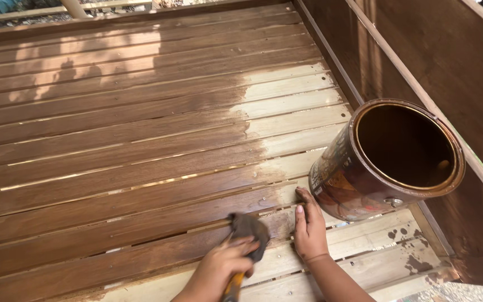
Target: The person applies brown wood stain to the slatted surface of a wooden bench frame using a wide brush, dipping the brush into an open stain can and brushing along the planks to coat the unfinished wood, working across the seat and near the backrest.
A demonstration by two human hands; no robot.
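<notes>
Big slatted deck [113, 140], mostly stained already. That open stain can [384, 159] sits tilted at the right edge, mouth facing up toward you, so one bump from your right hand [310, 226], pressed flat beside it, could tip it over. Your left hand [222, 268] is gripping the brush [247, 232], handle toward you, bristles aimed away.

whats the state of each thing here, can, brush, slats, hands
stain can: open, no lid, tilted toward the camera
brush: dark, wet head pressed on a slat
slatted deck: mostly stained brown, right end and near slats bare
left hand: gripping the brush handle
right hand: flat on a slat, beside the can
</notes>
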